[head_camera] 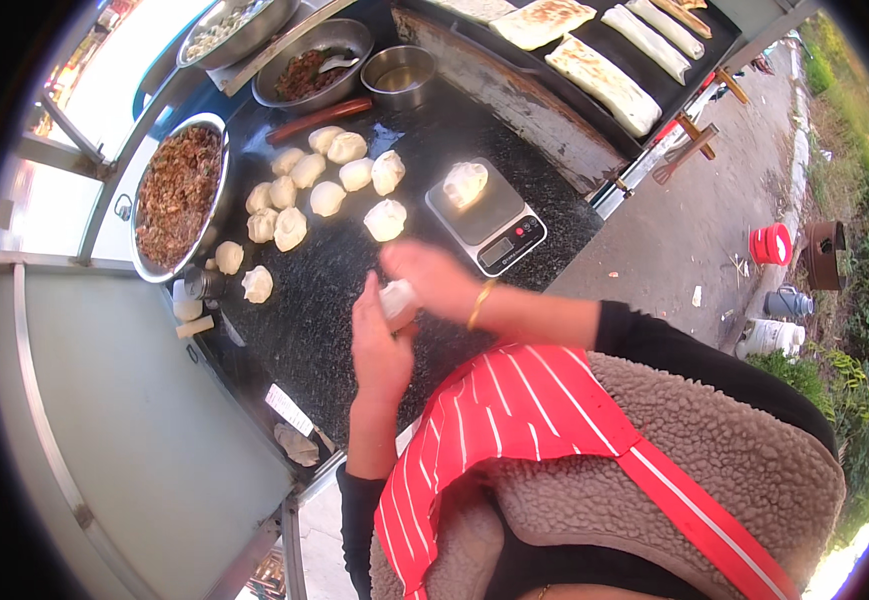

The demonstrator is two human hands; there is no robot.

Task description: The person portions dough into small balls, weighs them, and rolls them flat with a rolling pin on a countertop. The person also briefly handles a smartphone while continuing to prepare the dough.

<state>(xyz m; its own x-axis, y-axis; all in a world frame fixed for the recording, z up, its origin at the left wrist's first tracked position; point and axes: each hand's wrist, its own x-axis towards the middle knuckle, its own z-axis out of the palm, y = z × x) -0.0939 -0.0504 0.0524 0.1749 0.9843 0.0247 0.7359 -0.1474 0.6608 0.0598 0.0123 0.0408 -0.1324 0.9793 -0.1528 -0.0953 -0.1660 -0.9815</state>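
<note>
A pale dough ball (398, 300) is cupped between my two hands over the dark speckled countertop (314, 322). My left hand (382, 345) holds its near left side, fingers pointing up. Blurred, my right hand (434, 281) curls over it from the right, a gold bracelet at the wrist. Several dough balls (327, 199) lie in a loose group beyond my hands. One more dough lump (465, 184) rests on a digital kitchen scale (513, 244) to the right.
At the left stands a metal basin of meat filling (179, 199). A filling bowl with a spoon (313, 71), a small metal pot (399, 77) and a wooden rolling pin (319, 121) are at the back. Filled flatbreads (603, 86) lie on a griddle (607, 30) at the back right.
</note>
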